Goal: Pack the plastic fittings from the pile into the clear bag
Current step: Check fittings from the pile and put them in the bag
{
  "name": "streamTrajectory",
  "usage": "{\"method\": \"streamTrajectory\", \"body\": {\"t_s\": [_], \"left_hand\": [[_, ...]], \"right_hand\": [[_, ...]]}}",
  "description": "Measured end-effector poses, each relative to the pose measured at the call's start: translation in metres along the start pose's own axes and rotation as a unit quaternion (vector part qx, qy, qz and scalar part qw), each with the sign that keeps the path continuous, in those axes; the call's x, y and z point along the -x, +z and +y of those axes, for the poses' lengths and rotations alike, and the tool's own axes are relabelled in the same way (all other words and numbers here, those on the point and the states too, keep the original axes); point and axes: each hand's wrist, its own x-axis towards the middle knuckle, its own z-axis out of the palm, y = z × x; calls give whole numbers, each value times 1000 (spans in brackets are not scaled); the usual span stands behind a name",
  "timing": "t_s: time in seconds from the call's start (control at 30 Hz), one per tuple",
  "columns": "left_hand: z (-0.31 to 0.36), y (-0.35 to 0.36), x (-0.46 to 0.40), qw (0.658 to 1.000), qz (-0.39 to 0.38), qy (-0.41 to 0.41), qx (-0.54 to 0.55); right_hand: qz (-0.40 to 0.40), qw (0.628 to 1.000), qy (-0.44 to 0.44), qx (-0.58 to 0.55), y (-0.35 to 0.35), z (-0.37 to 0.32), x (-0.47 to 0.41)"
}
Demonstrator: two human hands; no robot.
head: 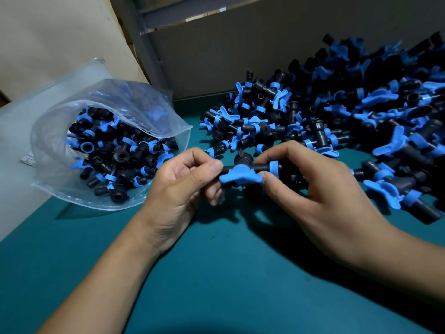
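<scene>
A black plastic fitting with a blue wing handle and blue ring (pixel 243 173) is held between both hands above the green table. My left hand (pixel 185 186) pinches its left end with thumb and curled fingers. My right hand (pixel 310 186) grips its right end by the blue ring. A big pile of the same black and blue fittings (pixel 349 121) spreads across the table behind and to the right. The clear bag (pixel 110 141) lies at the left, mouth open toward me, with several fittings inside.
The green table top (pixel 216 273) stretches toward me below the hands. A grey wall panel (pixel 240 56) stands behind the pile. A pale board (pixel 48 44) leans behind the bag at the left.
</scene>
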Motion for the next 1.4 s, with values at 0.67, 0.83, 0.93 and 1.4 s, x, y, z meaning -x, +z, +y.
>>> {"method": "streamTrajectory", "body": {"t_s": [0.67, 0.83, 0.93, 1.4], "left_hand": [[34, -79, 3, 699, 631, 190, -278], [22, -94, -3, 773, 568, 71, -274], [17, -97, -5, 825, 481, -11, -296], [5, -13, -2, 760, 60, 91, -641]], "right_hand": [[-19, 941, -96, 325, 19, 21, 1], [4, 934, -73, 350, 21, 30, 2], [12, 931, -60, 360, 20, 30, 2], [-190, 915, -25, 355, 18, 4, 7]]}}
